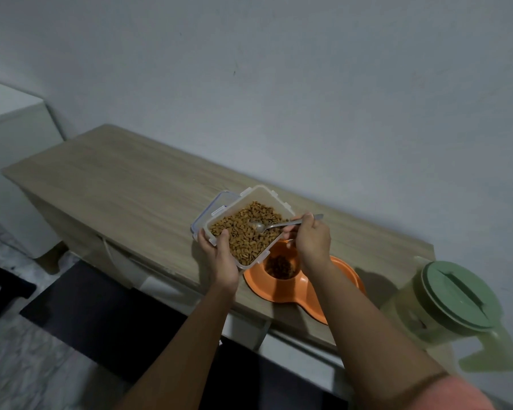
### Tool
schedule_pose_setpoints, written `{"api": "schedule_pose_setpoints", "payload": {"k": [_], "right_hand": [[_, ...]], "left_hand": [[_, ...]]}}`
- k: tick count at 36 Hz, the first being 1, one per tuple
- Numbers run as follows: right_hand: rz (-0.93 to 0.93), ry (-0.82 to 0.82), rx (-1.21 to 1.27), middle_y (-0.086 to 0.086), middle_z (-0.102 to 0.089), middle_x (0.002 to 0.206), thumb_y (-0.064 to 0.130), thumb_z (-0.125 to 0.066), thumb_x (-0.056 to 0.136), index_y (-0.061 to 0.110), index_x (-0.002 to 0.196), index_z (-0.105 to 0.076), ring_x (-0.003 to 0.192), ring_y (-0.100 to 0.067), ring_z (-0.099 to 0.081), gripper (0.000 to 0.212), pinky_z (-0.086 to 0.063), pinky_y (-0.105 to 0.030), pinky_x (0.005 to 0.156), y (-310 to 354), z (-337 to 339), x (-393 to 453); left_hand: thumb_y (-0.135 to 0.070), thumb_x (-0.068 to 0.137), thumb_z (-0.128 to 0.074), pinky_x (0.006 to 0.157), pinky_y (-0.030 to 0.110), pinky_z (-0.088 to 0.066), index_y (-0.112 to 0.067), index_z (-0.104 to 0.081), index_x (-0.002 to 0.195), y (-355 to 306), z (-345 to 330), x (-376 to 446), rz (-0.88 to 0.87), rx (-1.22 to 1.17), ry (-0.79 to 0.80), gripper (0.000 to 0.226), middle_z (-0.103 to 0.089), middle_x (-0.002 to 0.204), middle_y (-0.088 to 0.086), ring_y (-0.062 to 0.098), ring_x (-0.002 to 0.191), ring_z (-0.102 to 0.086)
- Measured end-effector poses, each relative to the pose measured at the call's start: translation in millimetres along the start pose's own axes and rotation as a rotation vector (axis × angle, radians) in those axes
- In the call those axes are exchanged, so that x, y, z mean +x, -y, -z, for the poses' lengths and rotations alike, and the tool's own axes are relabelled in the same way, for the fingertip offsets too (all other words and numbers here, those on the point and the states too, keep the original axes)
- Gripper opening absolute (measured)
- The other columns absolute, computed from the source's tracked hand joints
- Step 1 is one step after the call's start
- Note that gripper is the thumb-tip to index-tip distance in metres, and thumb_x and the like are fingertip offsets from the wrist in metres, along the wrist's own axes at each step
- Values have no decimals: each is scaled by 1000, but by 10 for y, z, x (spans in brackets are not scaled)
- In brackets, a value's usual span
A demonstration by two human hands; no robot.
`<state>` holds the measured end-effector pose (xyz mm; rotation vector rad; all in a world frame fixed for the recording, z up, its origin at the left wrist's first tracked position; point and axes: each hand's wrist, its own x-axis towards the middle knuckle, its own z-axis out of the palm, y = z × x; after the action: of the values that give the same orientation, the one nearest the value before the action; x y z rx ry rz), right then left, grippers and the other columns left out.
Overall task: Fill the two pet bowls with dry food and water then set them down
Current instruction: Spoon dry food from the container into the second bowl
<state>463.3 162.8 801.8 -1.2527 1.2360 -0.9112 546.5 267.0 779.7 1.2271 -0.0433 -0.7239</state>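
The wooden counter (101, 179) carries the orange double bowl (288, 291) at its front edge, near the green-lidded water jug (456, 294). The bowl's near well already holds kibble; the other well is hidden. The left hand (219, 255) is clamped on the food container (249, 226), held tilted above that well, probably so spills fall in. The right hand (311, 241) pinches the spoon (279, 224): handle up-right, scoop down-left in the kibble.

Left hand (219, 255) holds the kibble container (246, 229) above the orange bowl (290, 288); right hand (311, 241) apparently dips a spoon (276, 224).
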Motion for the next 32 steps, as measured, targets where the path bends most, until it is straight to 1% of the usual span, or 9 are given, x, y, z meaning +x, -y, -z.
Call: {"api": "schedule_pose_setpoints", "payload": {"k": [3, 5, 9, 13, 18, 23, 28, 30, 32], "right_hand": [[-68, -30, 41, -9, -62, 62, 23, -30, 104, 7, 78, -56, 50, -18, -55, 40, -45, -28, 50, -26, 38, 18], [-104, -47, 75, -10, -62, 62, 22, -30, 104, 6, 80, -57, 51, -17, -56, 40, -44, -27, 49, -23, 52, 22], [-149, -72, 124, -10, -63, 62, 22, -30, 104, 4, 80, -58, 50, -17, -55, 41, -44, -26, 49, 3, 56, 27], [-181, -84, 183, -11, -62, 63, 21, -30, 104, 6, 78, -55, 50, -17, -54, 38, -42, -27, 48, 42, 54, 37], [-203, -88, 236, -11, -60, 62, 19, -30, 103, 5, 80, -53, 48, -16, -52, 35, -40, -23, 41, 84, 42, 58], [-188, -104, 232, -11, -59, 61, 18, -30, 103, 6, 75, -52, 48, -17, -51, 38, -40, -24, 42, 101, 37, 89], [-198, -114, 275, -11, -58, 61, 17, -29, 103, 2, 84, -54, 44, -15, -50, 35, -38, -19, 35, 137, 104, 129], [-189, -132, 277, -11, -57, 62, 16, -29, 102, 1, 86, -55, 42, -14, -50, 34, -38, -19, 35, 143, 163, 150], [-178, -161, 277, -12, -57, 61, 16, -29, 102, 2, 82, -54, 36, -11, -50, 34, -37, -19, 34, 140, 241, 172]], "left_hand": [[-24, 103, -42, 101, 52, -46, -29, -6, 154, 17, -13, 17, 15, 0, 3, 63, -33, 150, 19, 34, 131, -45], [-23, 103, -42, 100, 50, -47, -28, -7, 155, 24, -21, 32, 13, 1, -1, 63, -35, 150, 19, 34, 130, -46], [-21, 103, -41, 94, 41, -47, -25, -7, 155, 43, -30, 61, 8, -19, -1, 62, -35, 151, 20, 33, 132, -45], [-26, 103, -42, 103, 55, -44, -29, -8, 155, 60, -27, 83, 30, -2, -12, 62, -34, 152, 18, 34, 132, -44], [-26, 103, -42, 105, 56, -42, -30, -8, 155, 78, -8, 113, 28, -9, -17, 62, -34, 152, 17, 34, 133, -43], [-27, 102, -43, 104, 56, -43, -30, -10, 154, 109, 18, 197, 24, -11, -35, 61, -35, 150, 16, 34, 132, -44], [-34, 99, -47, 100, 57, -46, -33, -14, 152, 156, 84, 341, 23, 4, -100, 63, -38, 146, 14, 34, 127, -47], [-38, 99, -47, 106, 53, -42, -29, -14, 153, 162, 95, 394, 9, 31, -142, 64, -36, 150, 13, 34, 133, -43], [-49, 93, -49, 110, 50, -39, -27, -17, 153, 161, 118, 457, -7, 74, -166, 71, -33, 154, 10, 33, 137, -40]]}}
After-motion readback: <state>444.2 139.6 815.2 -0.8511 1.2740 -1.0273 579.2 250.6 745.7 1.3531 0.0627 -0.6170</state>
